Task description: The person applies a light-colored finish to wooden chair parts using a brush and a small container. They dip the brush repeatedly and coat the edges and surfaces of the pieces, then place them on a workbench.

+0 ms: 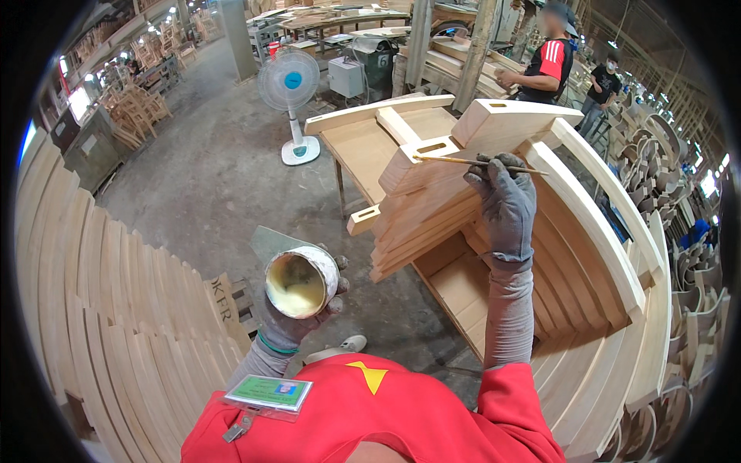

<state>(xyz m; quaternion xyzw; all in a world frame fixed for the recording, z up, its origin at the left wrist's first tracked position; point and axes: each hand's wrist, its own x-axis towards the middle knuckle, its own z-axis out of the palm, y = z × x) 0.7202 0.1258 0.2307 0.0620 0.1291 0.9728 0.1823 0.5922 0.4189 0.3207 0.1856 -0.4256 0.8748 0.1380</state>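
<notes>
My left hand (pixel 333 289), in a grey glove, is closed round a round can (pixel 329 272) with a whitish, smeared rim. Pale yellow liquid, like glue, (pixel 299 299) lies inside it. A flat greyish plate (pixel 272 242) sticks out beside the can's rim; whether my hand grips it too cannot be seen. My gloved right hand (pixel 505 202) pinches a thin wooden stick (pixel 463 161), held nearly level. The stick's yellowed left end is at the slot (pixel 434 148) cut into the end of a pale wooden piece (pixel 403 174). Similar curved pieces are stacked below it.
A bench (pixel 347 139) stands under the wooden pieces. Long curved slats (pixel 123 309) rise in a stack on my left. A white standing fan (pixel 289 81) is on the grey floor ahead. One co-worker (pixel 552 62) stands beyond the stack, with another person (pixel 603 85) farther back.
</notes>
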